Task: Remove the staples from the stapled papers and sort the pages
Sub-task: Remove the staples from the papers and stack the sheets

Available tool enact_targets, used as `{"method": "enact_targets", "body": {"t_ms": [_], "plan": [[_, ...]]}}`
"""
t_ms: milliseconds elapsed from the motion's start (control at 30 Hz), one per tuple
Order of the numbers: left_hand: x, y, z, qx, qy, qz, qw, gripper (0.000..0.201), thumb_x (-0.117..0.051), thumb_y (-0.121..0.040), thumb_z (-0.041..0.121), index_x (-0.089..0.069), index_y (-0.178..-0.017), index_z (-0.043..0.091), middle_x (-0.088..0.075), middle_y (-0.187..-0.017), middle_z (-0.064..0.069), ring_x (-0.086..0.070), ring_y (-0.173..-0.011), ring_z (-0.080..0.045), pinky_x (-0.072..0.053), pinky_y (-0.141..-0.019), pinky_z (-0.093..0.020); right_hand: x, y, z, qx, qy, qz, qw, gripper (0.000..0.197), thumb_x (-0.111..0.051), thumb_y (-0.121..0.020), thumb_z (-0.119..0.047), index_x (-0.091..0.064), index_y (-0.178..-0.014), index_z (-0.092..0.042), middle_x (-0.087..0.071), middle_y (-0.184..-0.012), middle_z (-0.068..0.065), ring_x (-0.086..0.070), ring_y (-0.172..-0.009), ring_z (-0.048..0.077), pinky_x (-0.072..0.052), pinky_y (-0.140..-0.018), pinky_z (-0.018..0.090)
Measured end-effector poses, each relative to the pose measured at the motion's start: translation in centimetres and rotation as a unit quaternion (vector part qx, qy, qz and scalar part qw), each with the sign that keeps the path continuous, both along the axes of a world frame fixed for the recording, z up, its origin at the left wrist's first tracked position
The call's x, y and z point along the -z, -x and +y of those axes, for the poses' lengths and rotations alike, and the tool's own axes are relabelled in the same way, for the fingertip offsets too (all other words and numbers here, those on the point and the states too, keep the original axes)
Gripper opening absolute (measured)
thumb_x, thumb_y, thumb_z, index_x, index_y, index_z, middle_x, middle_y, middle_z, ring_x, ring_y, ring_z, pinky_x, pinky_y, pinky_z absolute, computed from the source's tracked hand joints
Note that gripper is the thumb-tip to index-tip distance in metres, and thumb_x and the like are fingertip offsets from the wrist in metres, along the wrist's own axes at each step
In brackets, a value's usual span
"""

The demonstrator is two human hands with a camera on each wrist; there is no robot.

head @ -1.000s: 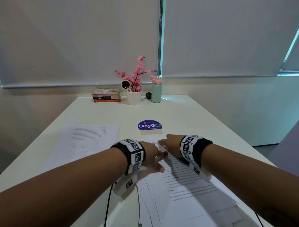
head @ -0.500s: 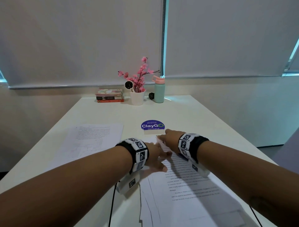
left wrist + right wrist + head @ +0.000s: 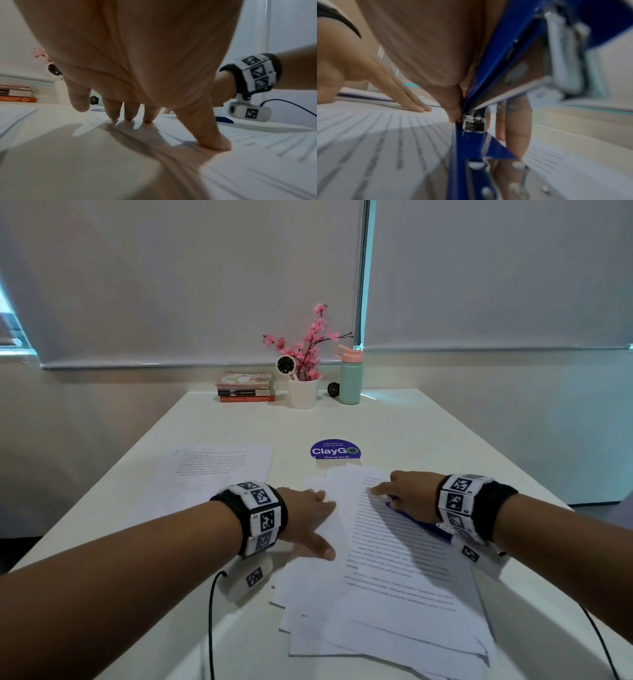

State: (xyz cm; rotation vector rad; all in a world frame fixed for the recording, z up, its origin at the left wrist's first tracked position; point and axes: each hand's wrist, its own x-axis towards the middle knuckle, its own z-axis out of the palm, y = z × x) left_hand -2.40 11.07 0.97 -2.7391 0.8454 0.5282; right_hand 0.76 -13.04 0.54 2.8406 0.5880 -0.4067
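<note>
Left hand [image 3: 308, 518] flat, fingers straight, pressing printed papers [image 3: 387, 570] on white table [image 3: 239, 426], right hand [image 3: 407, 494] grasping blue stapler [image 3: 471, 135] on the top page, round "ClayGO" sticker [image 3: 335, 450] just beyond.

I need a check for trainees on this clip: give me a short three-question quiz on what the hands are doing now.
1. True or false: the left hand lies flat on the stack of papers.
2. What does the right hand hold: A pen, B blue stapler, C bottle?
3. What lies alone at the table's left?

Key: 1 true; 2 B; 3 a single printed page.
</note>
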Motion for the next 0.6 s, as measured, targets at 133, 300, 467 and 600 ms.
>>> {"method": "enact_targets", "body": {"t_ms": [133, 300, 467, 600], "plan": [[0.2, -1.1, 0.4, -0.020, 0.022, 0.005, 1.000, 0.081, -0.054, -0.085, 0.066, -0.026, -0.150, 0.028, -0.019, -0.160, -0.008, -0.033, -0.141, -0.028, -0.030, -0.112, -0.039, -0.2, 1.9, -0.5, -0.005, 0.020, 0.005, 1.000, 0.043, -0.039, -0.102, -0.024, -0.039, -0.144, -0.033, -0.047, -0.125, 0.007, -0.053, -0.111, 0.032, -0.045, -0.093, 0.037], [0.4, -1.3, -0.7, -0.040, 0.032, 0.001, 0.999, 0.075, -0.042, -0.087, 0.071, -0.032, -0.148, 0.028, -0.026, -0.156, -0.009, -0.036, -0.138, -0.028, -0.032, -0.111, -0.044, -1.9, 3.5, 0.4, -0.044, 0.048, 0.023, 0.998, 0.046, -0.037, -0.104, -0.028, -0.033, -0.149, -0.036, -0.046, -0.130, 0.005, -0.051, -0.119, 0.029, -0.042, -0.097, 0.035], [0.7, -1.6, -1.3, -0.041, -0.001, -0.005, 0.999, 0.084, -0.043, -0.082, 0.077, -0.014, -0.152, 0.041, -0.015, -0.161, -0.005, -0.025, -0.144, -0.028, -0.028, -0.113, -0.049, -2.5, 3.8, 2.2, -0.095, 0.056, 0.045, 0.993, 0.046, -0.037, -0.104, -0.031, -0.032, -0.149, -0.041, -0.048, -0.129, 0.004, -0.051, -0.118, 0.026, -0.040, -0.096, 0.033], [0.3, -2.2, -1.5, -0.012, -0.031, -0.006, 0.999, 0.085, -0.043, -0.081, 0.079, -0.013, -0.151, 0.043, -0.017, -0.160, -0.003, -0.027, -0.143, -0.027, -0.027, -0.113, -0.050, -2.5, 3.6, 2.6, -0.098, 0.060, 0.051, 0.992, 0.046, -0.037, -0.104, -0.029, -0.033, -0.148, -0.042, -0.049, -0.127, 0.004, -0.052, -0.117, 0.025, -0.035, -0.087, 0.029]]}}
